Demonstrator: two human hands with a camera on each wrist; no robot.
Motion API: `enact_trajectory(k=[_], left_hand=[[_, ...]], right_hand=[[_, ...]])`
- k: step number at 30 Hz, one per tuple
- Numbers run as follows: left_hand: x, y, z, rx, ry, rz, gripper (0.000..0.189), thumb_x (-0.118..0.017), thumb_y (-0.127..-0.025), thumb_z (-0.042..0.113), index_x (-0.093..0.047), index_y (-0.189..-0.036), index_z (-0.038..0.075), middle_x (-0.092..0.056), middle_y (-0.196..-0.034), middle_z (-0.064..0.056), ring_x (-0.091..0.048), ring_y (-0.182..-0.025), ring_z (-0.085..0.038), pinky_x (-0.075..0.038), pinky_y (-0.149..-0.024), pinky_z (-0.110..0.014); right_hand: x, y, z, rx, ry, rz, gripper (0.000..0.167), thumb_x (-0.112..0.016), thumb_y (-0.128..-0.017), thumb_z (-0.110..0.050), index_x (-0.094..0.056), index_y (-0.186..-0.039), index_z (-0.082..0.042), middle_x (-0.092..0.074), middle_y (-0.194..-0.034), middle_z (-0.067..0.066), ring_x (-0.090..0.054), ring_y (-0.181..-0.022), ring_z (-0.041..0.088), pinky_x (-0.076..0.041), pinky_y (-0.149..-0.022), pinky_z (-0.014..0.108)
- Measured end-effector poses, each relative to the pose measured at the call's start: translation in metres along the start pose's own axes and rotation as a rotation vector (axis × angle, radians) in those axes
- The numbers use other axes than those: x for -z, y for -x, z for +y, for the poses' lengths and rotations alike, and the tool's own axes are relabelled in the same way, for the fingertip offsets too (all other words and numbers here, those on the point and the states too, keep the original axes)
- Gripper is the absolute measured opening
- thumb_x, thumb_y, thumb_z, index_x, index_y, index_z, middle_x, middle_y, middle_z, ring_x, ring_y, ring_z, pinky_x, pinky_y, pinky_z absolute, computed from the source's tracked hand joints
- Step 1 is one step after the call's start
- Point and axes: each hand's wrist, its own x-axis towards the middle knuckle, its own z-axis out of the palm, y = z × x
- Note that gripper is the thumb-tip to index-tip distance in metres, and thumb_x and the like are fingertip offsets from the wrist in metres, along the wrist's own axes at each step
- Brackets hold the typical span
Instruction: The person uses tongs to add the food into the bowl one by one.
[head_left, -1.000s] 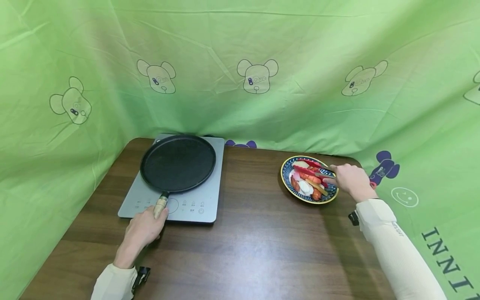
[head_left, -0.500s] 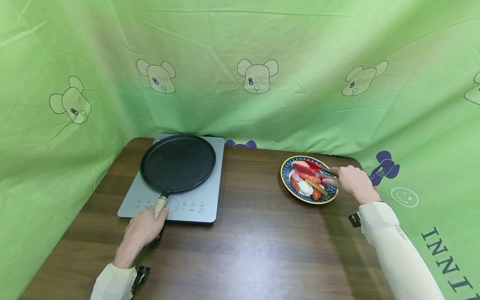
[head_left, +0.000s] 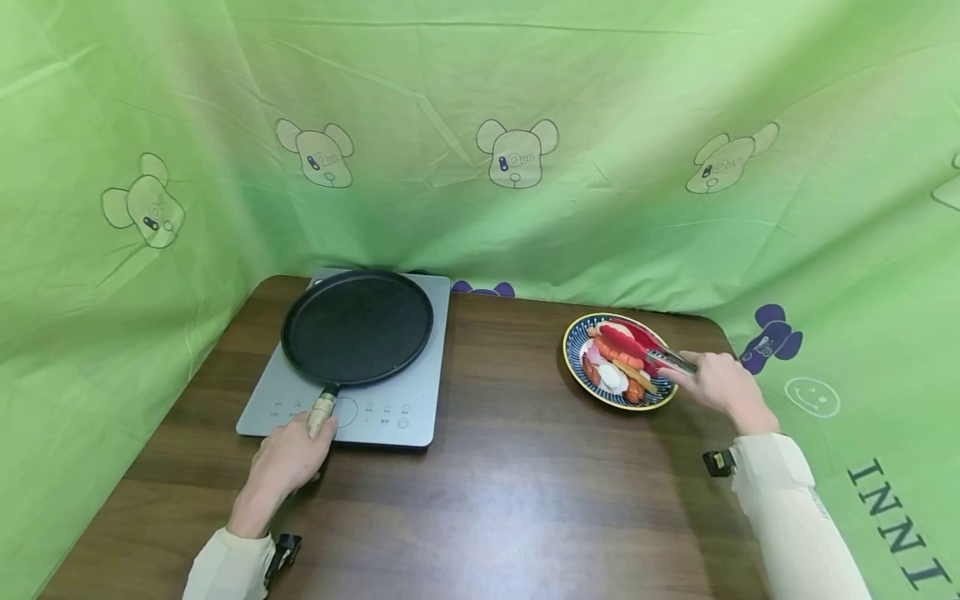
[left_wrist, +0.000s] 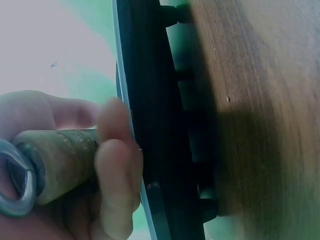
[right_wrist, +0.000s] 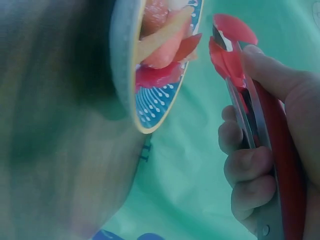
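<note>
My left hand (head_left: 288, 454) grips the pale wooden handle (head_left: 322, 412) of a flat black pan (head_left: 360, 325). This pan sits on a silver induction cooktop (head_left: 416, 417). A metal ring (left_wrist: 29, 192) hangs at the handle's end in the left wrist view. At the right, my right hand (head_left: 720, 383) holds red-tipped metal tongs (right_wrist: 277, 150), fingers wrapped round both arms. In the head view, the red tips overlap a blue-patterned plate (head_left: 572, 354) with a yellow rim. On it lie orange-red pieces, a white piece (head_left: 612, 380) and a yellowish strip (head_left: 633, 374).
A brown wooden table (head_left: 495, 483) carries the cooktop at left and the plate at back right. Green printed cloth (head_left: 420, 225) hangs close behind the table and along its sides. Black bands with small devices (head_left: 720, 463) sit at both wrists.
My right hand has shifted a little right and toward me. The tongs' arms have drawn closer together over the plate. My left hand and the pan have stayed put.
</note>
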Motion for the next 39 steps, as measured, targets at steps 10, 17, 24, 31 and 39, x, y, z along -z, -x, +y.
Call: enact_trajectory(k=[10, 17, 24, 31, 39], left_hand=[[-0.001, 0.002, 0.0, -0.002, -0.013, 0.008, 0.052, -0.04, -0.095, 0.052, -0.053, -0.093, 0.002, -0.048, -0.067, -0.008, -0.047, -0.056, -0.023, -0.034, -0.047, -0.036], [-0.001, 0.002, 0.0, -0.005, -0.015, 0.009, 0.053, -0.039, -0.095, 0.053, -0.053, -0.094, 0.003, -0.048, -0.067, -0.008, -0.047, -0.056, -0.024, -0.034, -0.047, -0.036], [-0.002, 0.001, 0.0, -0.009, -0.015, 0.009, 0.054, -0.038, -0.095, 0.054, -0.053, -0.095, 0.002, -0.048, -0.068, -0.009, -0.047, -0.056, -0.024, -0.033, -0.047, -0.036], [-0.002, 0.0, -0.002, -0.012, -0.019, 0.011, 0.055, -0.039, -0.095, 0.053, -0.052, -0.096, 0.0, -0.047, -0.068, -0.009, -0.046, -0.056, -0.024, -0.034, -0.047, -0.036], [-0.001, -0.002, -0.004, -0.008, -0.035, 0.012, 0.058, -0.038, -0.095, 0.055, -0.053, -0.099, -0.001, -0.047, -0.07, -0.011, -0.046, -0.059, -0.025, -0.034, -0.048, -0.036]], right_hand=[[-0.012, 0.029, 0.001, -0.028, -0.062, 0.13, 0.057, -0.058, -0.09, -0.048, -0.06, -0.117, 0.002, -0.062, -0.072, 0.017, -0.058, -0.062, 0.038, -0.043, -0.054, 0.052], [-0.019, 0.039, -0.002, -0.071, -0.119, 0.196, 0.054, -0.062, -0.088, -0.047, -0.063, -0.11, 0.002, -0.064, -0.083, 0.026, -0.06, -0.071, 0.045, -0.043, -0.058, 0.056], [-0.021, 0.044, -0.008, -0.119, -0.118, 0.176, 0.055, -0.059, -0.089, -0.049, -0.061, -0.099, 0.005, -0.059, -0.071, 0.018, -0.054, -0.058, 0.033, -0.041, -0.05, 0.049], [-0.018, 0.044, -0.02, -0.146, -0.138, 0.159, 0.057, -0.052, -0.092, -0.052, -0.057, -0.103, 0.004, -0.06, -0.079, 0.022, -0.056, -0.063, 0.038, -0.042, -0.053, 0.051], [-0.015, 0.04, -0.034, -0.117, -0.151, 0.176, 0.055, -0.053, -0.092, -0.051, -0.058, -0.104, 0.003, -0.062, -0.082, 0.022, -0.058, -0.068, 0.04, -0.042, -0.056, 0.053]])
